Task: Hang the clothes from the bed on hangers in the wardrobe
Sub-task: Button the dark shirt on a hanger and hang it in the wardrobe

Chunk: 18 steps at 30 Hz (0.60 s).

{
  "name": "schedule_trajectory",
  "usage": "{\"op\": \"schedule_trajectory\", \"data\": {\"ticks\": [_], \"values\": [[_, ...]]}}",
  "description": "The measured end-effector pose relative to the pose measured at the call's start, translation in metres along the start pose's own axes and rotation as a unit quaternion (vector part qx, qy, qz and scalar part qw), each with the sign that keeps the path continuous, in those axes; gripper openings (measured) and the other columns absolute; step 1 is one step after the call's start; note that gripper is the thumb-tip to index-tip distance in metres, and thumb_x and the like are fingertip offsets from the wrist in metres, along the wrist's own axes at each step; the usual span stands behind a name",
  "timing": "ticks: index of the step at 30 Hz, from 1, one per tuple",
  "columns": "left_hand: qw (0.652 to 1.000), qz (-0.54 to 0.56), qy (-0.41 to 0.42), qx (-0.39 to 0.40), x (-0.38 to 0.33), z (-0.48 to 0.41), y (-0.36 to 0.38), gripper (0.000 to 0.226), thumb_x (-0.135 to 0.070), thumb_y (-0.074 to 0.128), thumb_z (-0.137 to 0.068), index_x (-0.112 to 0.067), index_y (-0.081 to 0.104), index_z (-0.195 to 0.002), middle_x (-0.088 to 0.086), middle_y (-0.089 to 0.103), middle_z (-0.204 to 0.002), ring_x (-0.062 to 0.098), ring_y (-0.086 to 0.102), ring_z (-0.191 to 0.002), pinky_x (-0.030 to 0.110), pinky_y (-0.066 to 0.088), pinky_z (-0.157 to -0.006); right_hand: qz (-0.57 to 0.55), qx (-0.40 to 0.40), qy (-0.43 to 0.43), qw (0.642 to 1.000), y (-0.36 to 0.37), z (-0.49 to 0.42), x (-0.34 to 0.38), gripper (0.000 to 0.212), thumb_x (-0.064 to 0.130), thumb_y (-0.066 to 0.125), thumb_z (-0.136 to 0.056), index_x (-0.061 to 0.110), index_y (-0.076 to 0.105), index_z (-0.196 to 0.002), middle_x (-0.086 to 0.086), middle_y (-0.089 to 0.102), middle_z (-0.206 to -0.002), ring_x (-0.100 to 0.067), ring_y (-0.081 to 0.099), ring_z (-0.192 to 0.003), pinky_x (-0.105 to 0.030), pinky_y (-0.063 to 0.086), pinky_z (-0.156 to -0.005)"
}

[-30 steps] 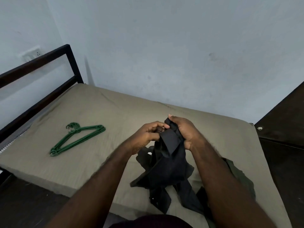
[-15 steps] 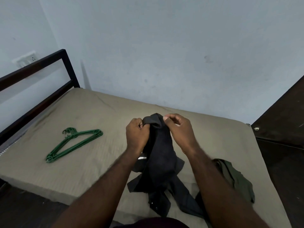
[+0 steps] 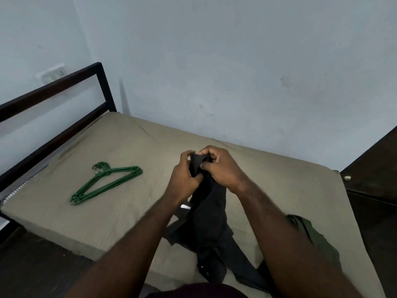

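A black garment (image 3: pixel 206 220) hangs bunched from both of my hands above the bed (image 3: pixel 133 151), its lower part trailing onto the mattress. My left hand (image 3: pixel 182 179) grips its upper edge from the left. My right hand (image 3: pixel 221 166) pinches the same top edge from the right, close against the left hand. A stack of green plastic hangers (image 3: pixel 105 181) lies flat on the mattress to the left, well apart from my hands. An olive-green garment (image 3: pixel 311 237) lies crumpled on the bed at the right, partly hidden by my right forearm.
The bed has a black metal headboard frame (image 3: pixel 71 100) at the left and stands against a pale wall (image 3: pixel 236 72). A dark wooden surface (image 3: pixel 373 168) with a small metal fitting borders the bed on the right. Dark floor (image 3: pixel 32 265) shows at the lower left.
My hands have drawn closer together at the top of the black garment and shifted their hold along its edge. The camera has tilted, so the bed sits lower in view.
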<state>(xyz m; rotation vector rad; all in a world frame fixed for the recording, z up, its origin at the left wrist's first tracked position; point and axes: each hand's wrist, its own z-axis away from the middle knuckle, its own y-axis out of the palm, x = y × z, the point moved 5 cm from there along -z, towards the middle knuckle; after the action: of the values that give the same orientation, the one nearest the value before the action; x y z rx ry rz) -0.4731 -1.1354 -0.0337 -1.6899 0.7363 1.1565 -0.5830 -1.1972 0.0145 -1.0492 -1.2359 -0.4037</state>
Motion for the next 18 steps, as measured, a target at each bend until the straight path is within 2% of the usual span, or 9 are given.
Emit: {"op": "schedule_trajectory", "data": {"ticks": [2,5,7,9,11,13,15,18], "values": [[1.000,-0.008,-0.020,-0.023,0.003,0.000,-0.008,0.049,-0.022,0.065,-0.072,-0.022,0.050,-0.119,-0.003,0.067,-0.087,0.013,0.066,-0.078,0.044,0.056,-0.070,0.058,0.068,-0.007,0.996,0.011,-0.007,0.011,0.030,-0.006,0.054,-0.077,0.015,0.067,-0.093,0.000,0.069,-0.092,-0.013,0.064,-0.086,-0.030,0.051,-0.078],[0.997,-0.026,-0.049,-0.062,0.000,-0.004,-0.023,0.037,-0.032,0.062,-0.076,-0.022,0.053,-0.111,-0.004,0.067,-0.084,0.013,0.066,-0.075,0.045,0.057,-0.067,0.117,0.143,-0.007,0.983,0.029,-0.018,0.023,0.012,0.016,0.066,-0.083,0.015,0.064,-0.095,-0.001,0.066,-0.092,-0.016,0.062,-0.086,-0.033,0.049,-0.074],[0.994,-0.031,-0.060,-0.091,-0.003,-0.008,-0.035,0.034,-0.033,0.063,-0.082,-0.020,0.054,-0.113,-0.006,0.066,-0.085,0.011,0.065,-0.074,0.039,0.057,-0.065,0.150,0.147,-0.035,0.977,0.039,-0.028,0.034,0.019,0.034,0.070,-0.086,0.016,0.064,-0.089,0.000,0.067,-0.090,-0.016,0.063,-0.085,-0.030,0.048,-0.073],[0.992,-0.040,-0.050,-0.110,-0.006,-0.014,-0.051,0.035,-0.024,0.070,-0.080,-0.018,0.055,-0.111,-0.008,0.065,-0.087,0.008,0.063,-0.077,0.029,0.054,-0.066,0.188,0.134,-0.087,0.969,0.045,-0.043,0.050,0.017,0.033,0.068,-0.089,0.018,0.064,-0.082,-0.001,0.068,-0.088,-0.016,0.063,-0.083,-0.032,0.047,-0.074],[0.995,-0.013,-0.038,-0.094,-0.008,-0.023,-0.066,0.038,-0.016,0.076,-0.075,-0.014,0.059,-0.109,-0.004,0.068,-0.092,0.012,0.065,-0.082,0.025,0.053,-0.069,0.220,0.123,-0.128,0.959,0.045,-0.061,0.073,0.014,0.025,0.065,-0.092,0.014,0.067,-0.085,-0.003,0.068,-0.089,-0.018,0.061,-0.084,-0.029,0.045,-0.074],[0.994,0.085,-0.038,-0.062,-0.014,-0.032,-0.083,0.032,-0.009,0.077,-0.078,-0.010,0.065,-0.108,0.003,0.073,-0.097,0.016,0.069,-0.087,0.029,0.056,-0.076,0.236,0.107,-0.163,0.952,0.040,-0.082,0.104,0.014,0.023,0.063,-0.094,0.011,0.069,-0.091,-0.001,0.066,-0.091,-0.015,0.058,-0.085,-0.024,0.039,-0.070],[0.987,0.150,-0.048,-0.027,-0.018,-0.039,-0.100,0.023,-0.005,0.073,-0.083,-0.006,0.070,-0.105,0.007,0.075,-0.097,0.018,0.070,-0.084,0.032,0.057,-0.077,0.243,0.084,-0.206,0.944,0.030,-0.101,0.145,0.014,0.022,0.062,-0.094,0.010,0.069,-0.093,0.002,0.061,-0.089,-0.012,0.054,-0.083,-0.022,0.034,-0.064],[0.995,0.043,-0.079,0.052,-0.014,-0.042,-0.117,0.020,0.006,0.058,-0.089,-0.004,0.073,-0.099,0.004,0.073,-0.086,0.010,0.068,-0.072,0.025,0.053,-0.066,0.253,0.052,-0.258,0.931,0.009,-0.123,0.206,0.015,0.023,0.061,-0.095,0.010,0.069,-0.093,0.006,0.058,-0.088,-0.010,0.051,-0.080,-0.016,0.032,-0.060]]}}
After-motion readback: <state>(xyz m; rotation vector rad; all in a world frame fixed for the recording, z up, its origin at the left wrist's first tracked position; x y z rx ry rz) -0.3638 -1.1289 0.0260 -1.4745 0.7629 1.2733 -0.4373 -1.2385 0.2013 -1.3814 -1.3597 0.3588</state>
